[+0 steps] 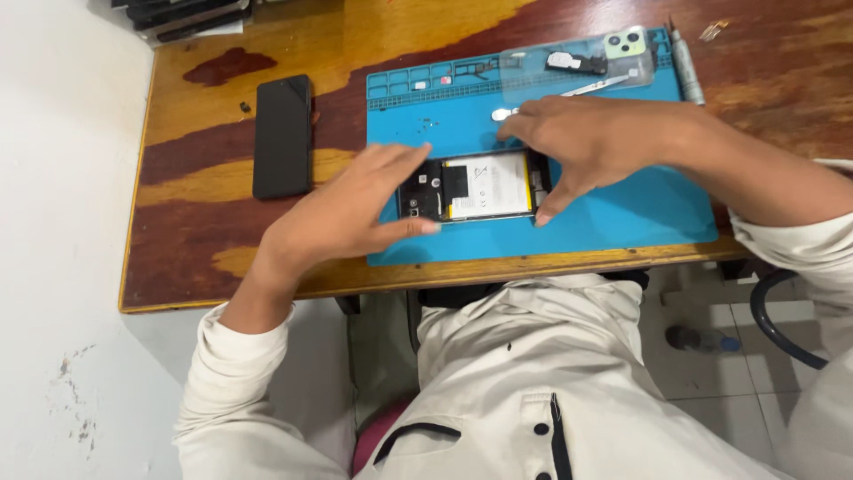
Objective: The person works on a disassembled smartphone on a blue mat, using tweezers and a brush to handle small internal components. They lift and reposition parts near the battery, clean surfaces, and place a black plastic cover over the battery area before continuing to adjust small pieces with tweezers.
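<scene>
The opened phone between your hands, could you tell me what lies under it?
The opened phone lies on a blue work mat, which rests on the wooden table. The left hand and right hand cover its ends, so the mat beneath is hidden.
</scene>
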Action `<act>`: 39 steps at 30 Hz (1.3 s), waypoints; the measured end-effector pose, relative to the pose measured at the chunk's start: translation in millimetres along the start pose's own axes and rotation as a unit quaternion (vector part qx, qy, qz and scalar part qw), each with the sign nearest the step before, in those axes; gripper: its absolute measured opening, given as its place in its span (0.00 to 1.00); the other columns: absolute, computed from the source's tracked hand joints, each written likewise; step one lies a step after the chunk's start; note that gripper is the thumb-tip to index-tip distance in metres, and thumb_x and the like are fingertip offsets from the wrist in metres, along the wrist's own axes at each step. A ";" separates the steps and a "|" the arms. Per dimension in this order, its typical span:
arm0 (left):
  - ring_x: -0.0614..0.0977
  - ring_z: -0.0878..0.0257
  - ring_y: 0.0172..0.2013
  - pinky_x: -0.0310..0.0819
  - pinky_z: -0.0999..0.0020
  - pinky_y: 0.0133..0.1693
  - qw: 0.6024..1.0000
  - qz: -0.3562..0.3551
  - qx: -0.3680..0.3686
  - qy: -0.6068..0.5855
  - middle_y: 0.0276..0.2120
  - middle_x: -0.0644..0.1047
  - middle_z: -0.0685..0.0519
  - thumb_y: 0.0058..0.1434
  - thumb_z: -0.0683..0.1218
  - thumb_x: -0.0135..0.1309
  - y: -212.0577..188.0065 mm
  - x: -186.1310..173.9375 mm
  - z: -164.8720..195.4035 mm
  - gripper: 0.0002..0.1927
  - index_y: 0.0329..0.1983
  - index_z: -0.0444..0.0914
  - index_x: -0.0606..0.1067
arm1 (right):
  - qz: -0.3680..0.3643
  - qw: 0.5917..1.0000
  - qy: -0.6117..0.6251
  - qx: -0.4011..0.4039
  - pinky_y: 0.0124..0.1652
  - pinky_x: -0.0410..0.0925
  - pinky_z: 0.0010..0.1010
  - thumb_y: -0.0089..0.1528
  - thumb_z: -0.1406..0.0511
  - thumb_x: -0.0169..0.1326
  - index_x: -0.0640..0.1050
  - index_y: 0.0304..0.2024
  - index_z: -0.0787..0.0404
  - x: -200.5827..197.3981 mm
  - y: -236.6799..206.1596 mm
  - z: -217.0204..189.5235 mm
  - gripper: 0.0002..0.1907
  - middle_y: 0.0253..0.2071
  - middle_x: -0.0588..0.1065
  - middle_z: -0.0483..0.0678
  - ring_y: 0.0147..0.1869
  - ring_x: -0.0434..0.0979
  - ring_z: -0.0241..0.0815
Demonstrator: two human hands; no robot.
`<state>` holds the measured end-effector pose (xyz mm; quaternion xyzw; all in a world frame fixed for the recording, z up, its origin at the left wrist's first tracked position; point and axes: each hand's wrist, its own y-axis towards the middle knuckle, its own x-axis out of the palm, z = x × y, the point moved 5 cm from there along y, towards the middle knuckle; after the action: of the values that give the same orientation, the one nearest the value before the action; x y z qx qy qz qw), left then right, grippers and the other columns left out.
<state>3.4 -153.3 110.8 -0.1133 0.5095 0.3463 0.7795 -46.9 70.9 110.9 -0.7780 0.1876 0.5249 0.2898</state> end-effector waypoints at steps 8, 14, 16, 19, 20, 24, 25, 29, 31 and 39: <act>0.80 0.48 0.37 0.72 0.56 0.40 0.987 0.082 -0.132 -0.050 0.36 0.81 0.42 0.70 0.54 0.54 6.3 2.2 -6.1 0.18 0.49 0.33 0.77 | 0.034 0.998 0.049 -0.031 0.49 0.69 0.42 0.43 0.52 0.76 0.72 0.59 0.66 0.4 -6.0 1.5 0.48 0.49 0.73 0.57 0.54 0.73 0.54; 0.70 0.68 0.20 0.62 0.68 0.24 0.963 0.135 -0.183 -0.145 0.21 0.74 0.52 0.74 0.51 0.51 4.2 15.0 -18.3 0.15 0.44 0.34 0.79 | 0.140 0.958 0.238 -0.078 0.36 0.71 0.34 0.68 0.58 0.53 0.82 0.43 0.64 6.8 -8.6 10.0 0.15 0.32 0.80 0.50 0.33 0.78 0.40; 0.67 0.74 0.21 0.59 0.73 0.23 0.947 0.134 -0.207 -0.208 0.21 0.74 0.57 0.73 0.51 0.52 3.7 21.4 -26.6 0.15 0.42 0.34 0.80 | 0.142 0.952 0.270 -0.035 0.34 0.69 0.33 0.69 0.59 0.52 0.83 0.39 0.64 16.3 -4.0 14.9 0.15 0.29 0.78 0.50 0.32 0.74 0.38; 0.66 0.79 0.24 0.57 0.77 0.24 0.911 0.129 -0.209 -0.331 0.25 0.74 0.64 0.73 0.50 0.52 3.2 29.4 -34.9 0.15 0.42 0.34 0.79 | 0.170 0.934 0.314 -0.027 0.31 0.68 0.30 0.69 0.59 0.53 0.83 0.39 0.64 24.7 0.3 18.0 0.15 0.29 0.78 0.47 0.31 0.72 0.32; 0.65 0.79 0.24 0.56 0.78 0.24 0.901 0.123 -0.213 -0.358 0.26 0.74 0.65 0.73 0.50 0.52 2.8 31.1 -37.0 0.14 0.41 0.33 0.79 | 0.184 0.926 0.328 -0.033 0.31 0.68 0.29 0.68 0.59 0.53 0.83 0.39 0.64 26.2 1.0 18.6 0.15 0.30 0.78 0.45 0.31 0.72 0.30; 0.66 0.80 0.26 0.59 0.79 0.26 0.915 0.115 -0.192 -0.335 0.26 0.73 0.64 0.75 0.51 0.51 7.3 29.6 -34.8 0.16 0.43 0.34 0.79 | 0.183 0.940 0.288 -0.015 0.32 0.68 0.34 0.69 0.59 0.54 0.84 0.40 0.65 29.7 2.2 22.3 0.16 0.29 0.78 0.50 0.31 0.73 0.39; 0.68 0.78 0.23 0.61 0.77 0.24 0.924 0.113 -0.220 -0.291 0.25 0.75 0.62 0.72 0.52 0.52 6.0 29.6 -33.8 0.15 0.45 0.35 0.79 | 0.194 0.951 0.240 -0.025 0.33 0.70 0.34 0.68 0.59 0.55 0.84 0.41 0.65 27.1 1.3 21.4 0.15 0.31 0.79 0.51 0.31 0.76 0.41; 0.77 0.68 0.31 0.72 0.70 0.33 0.970 0.122 -0.168 -0.128 0.35 0.78 0.52 0.64 0.55 0.62 5.4 20.6 -12.4 0.23 0.52 0.34 0.78 | 0.218 0.958 0.169 -0.078 0.40 0.72 0.38 0.63 0.56 0.60 0.81 0.52 0.65 13.8 -7.9 13.1 0.22 0.42 0.80 0.56 0.40 0.81 0.52; 0.77 0.58 0.40 0.74 0.64 0.42 0.987 0.117 -0.099 -0.059 0.43 0.77 0.46 0.59 0.57 0.68 6.3 19.5 2.5 0.31 0.55 0.30 0.76 | 0.194 0.967 0.119 -0.112 0.45 0.71 0.41 0.55 0.49 0.67 0.78 0.56 0.67 10.8 -13.4 5.2 0.36 0.47 0.77 0.58 0.48 0.78 0.55; 0.70 0.41 0.56 0.68 0.52 0.57 0.995 0.091 -0.023 0.044 0.56 0.70 0.37 0.57 0.59 0.68 -3.3 15.4 30.0 0.43 0.65 0.25 0.68 | 0.115 0.990 0.012 -0.083 0.53 0.66 0.43 0.44 0.45 0.69 0.74 0.63 0.62 19.6 -17.6 -0.4 0.50 0.53 0.68 0.57 0.58 0.67 0.58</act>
<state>30.7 -133.4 110.5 -0.0995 0.5432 0.4222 0.7189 -28.6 84.3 97.4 -0.7787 0.2349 0.5593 0.1602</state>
